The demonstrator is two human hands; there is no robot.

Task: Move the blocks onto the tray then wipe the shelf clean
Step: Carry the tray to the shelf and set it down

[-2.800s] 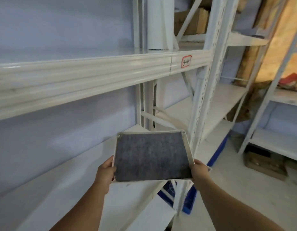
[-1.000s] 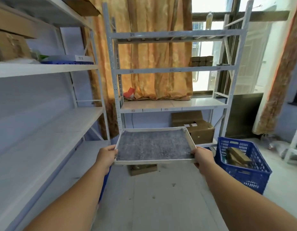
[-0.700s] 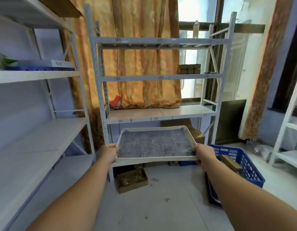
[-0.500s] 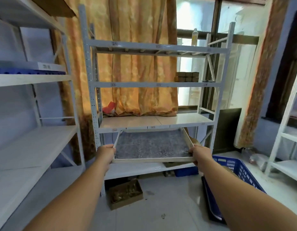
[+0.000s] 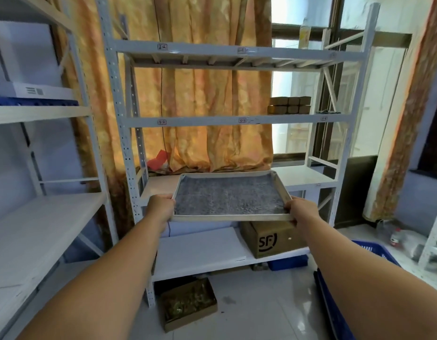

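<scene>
Both hands holding the tray out front, left hand and right hand gripping its near corners; blocks stacked up on the shelf behind it

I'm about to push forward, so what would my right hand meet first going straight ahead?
Probably the shelf board just beyond the tray that the right hand holds; depth is unclear.
</scene>
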